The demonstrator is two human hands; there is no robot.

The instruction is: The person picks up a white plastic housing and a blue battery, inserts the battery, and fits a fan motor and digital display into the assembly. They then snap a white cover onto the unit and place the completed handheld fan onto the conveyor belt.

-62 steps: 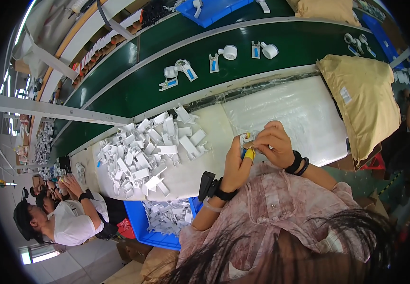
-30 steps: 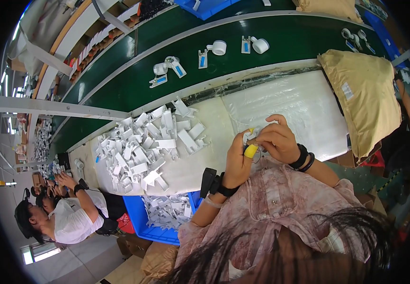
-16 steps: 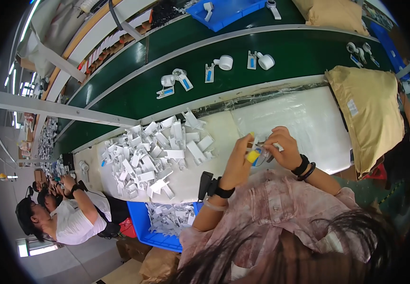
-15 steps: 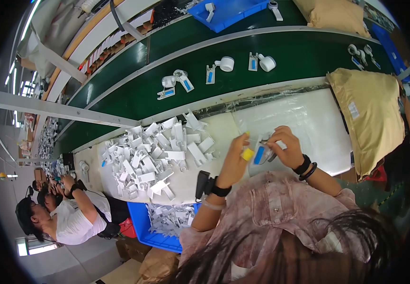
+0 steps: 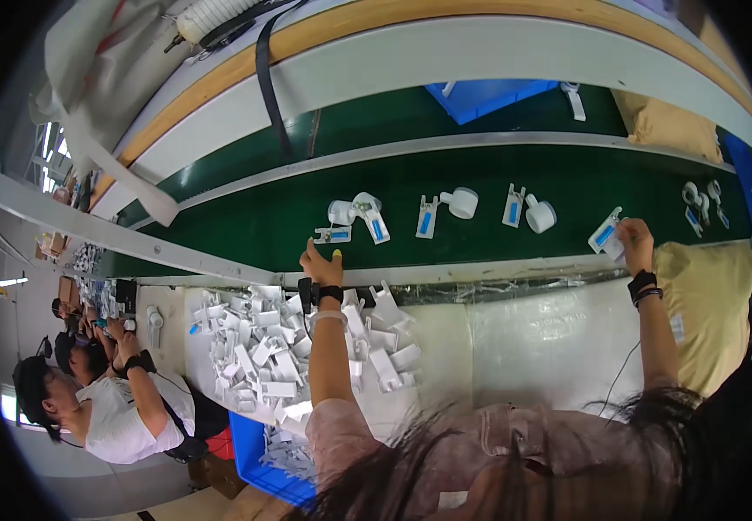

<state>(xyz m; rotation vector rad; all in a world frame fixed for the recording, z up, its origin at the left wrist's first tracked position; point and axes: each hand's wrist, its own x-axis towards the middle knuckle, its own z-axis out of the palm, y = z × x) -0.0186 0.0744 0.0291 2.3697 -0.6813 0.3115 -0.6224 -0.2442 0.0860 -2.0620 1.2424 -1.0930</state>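
Note:
On the green conveyor belt, my right hand (image 5: 636, 245) pinches the end of a flat white plastic bracket with a blue strip (image 5: 605, 235). My left hand (image 5: 322, 267) is stretched out at the near edge of the belt, thumb and index finger apart, a yellow cover on the thumb tip. Its index fingertip is beside another white bracket with a blue strip (image 5: 334, 234); whether it touches is hard to make out. Just behind that lie a round white cup-shaped part (image 5: 339, 212) and a second blue-stripped bracket (image 5: 374, 221).
More bracket-and-cup pairs lie along the belt (image 5: 263, 234). A heap of white plastic parts (image 5: 263, 347) covers the table's left. Below it stands a blue bin (image 5: 250, 451). A brown paper sack (image 5: 710, 304) is at right; a shelf beam (image 5: 498, 43) crosses above. Other people sit at left.
Both hands have moved from close together over the table out to the belt, left hand leftward, right hand rightward with the blue-stripped bracket. The view has shifted, showing more shelf.

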